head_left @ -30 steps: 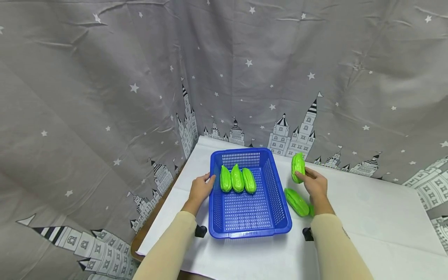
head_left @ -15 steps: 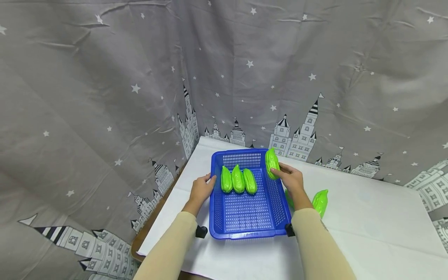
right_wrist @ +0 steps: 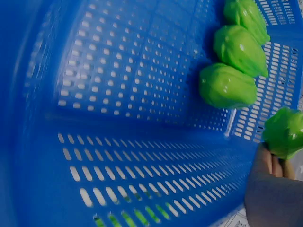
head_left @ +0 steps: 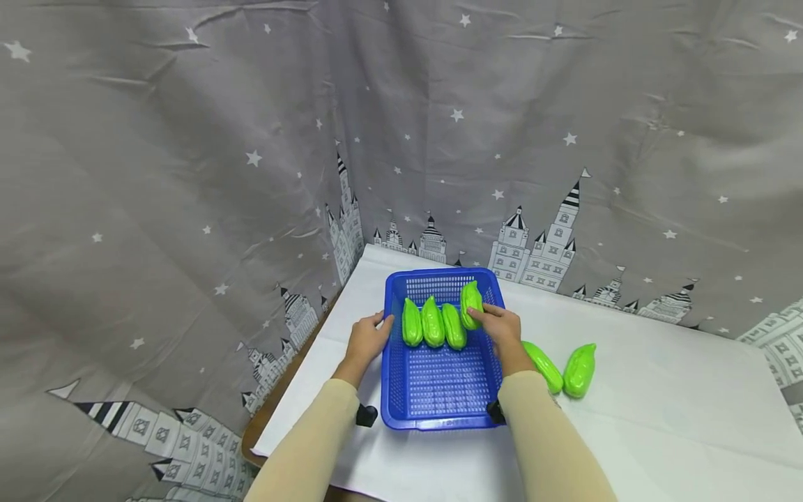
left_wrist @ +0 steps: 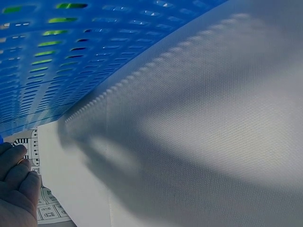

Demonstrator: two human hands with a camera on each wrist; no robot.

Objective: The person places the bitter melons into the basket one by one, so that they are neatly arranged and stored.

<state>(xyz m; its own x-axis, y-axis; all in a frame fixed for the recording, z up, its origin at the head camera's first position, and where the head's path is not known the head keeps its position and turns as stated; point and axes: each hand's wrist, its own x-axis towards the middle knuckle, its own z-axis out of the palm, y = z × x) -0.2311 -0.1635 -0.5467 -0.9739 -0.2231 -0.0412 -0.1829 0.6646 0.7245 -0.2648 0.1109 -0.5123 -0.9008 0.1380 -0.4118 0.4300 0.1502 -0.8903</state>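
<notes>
In the head view, my right hand [head_left: 502, 333] pinches a glossy green ridged gourd [head_left: 471, 305] between thumb and fingers. It holds the gourd over the far right part of a blue perforated plastic basket [head_left: 443, 422]. Three similar gourds lie side by side inside, a left one [head_left: 411, 323], a middle one [head_left: 432, 323] and a right one [head_left: 454, 327]. On the left side, my left hand [head_left: 366, 341] grips the basket's rim, thumb on top. The right wrist view shows the held gourd [right_wrist: 285, 133] beside the basket's far wall, apart from the three lying inside.
Right of the basket, two more green gourds lie on the white cloth, one [head_left: 544, 367] partly hidden by the right arm, the other [head_left: 579, 371] beside it. The white-covered table [head_left: 677, 404] meets a grey curtain [head_left: 401, 139] with stars and castles behind and at left.
My right hand has carried the gourd leftward from the table's right side, over the rim and into the basket's space beside the other three. The left hand keeps its place on the rim.
</notes>
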